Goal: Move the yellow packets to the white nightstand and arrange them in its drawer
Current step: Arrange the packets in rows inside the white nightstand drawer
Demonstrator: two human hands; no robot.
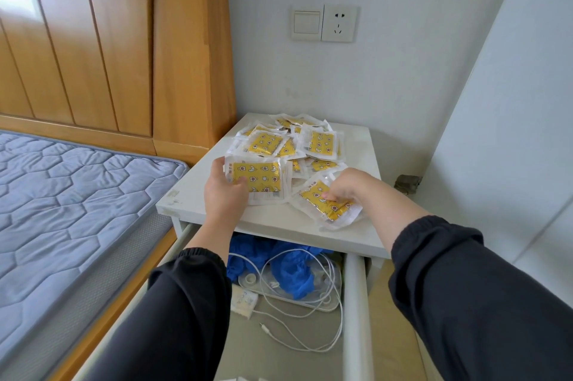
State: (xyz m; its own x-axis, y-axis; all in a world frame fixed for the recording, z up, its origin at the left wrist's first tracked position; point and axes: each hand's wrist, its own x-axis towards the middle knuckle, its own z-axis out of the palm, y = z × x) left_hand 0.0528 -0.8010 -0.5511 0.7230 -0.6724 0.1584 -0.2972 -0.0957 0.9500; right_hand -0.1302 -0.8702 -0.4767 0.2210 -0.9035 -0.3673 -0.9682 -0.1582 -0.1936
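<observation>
Yellow packets [288, 145] lying heaped mid-nightstand top [356, 145], toward back edge. Left hand [224, 191] clamping packet stack [257, 180]; right hand [347, 187] pinching another packet [325, 205] near front edge. Gathering step underway. Next: lowering both into open drawer [356, 303], clearing white cable [310, 312].

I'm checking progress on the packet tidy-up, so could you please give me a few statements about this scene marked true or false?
1. The drawer is open. True.
2. The yellow packets are already in the drawer. False: they are piled on the nightstand top.
3. The left hand holds a packet. True.
4. The right hand is empty. False: its fingers grip a packet.
5. The drawer holds blue material and white cable. True.
</observation>
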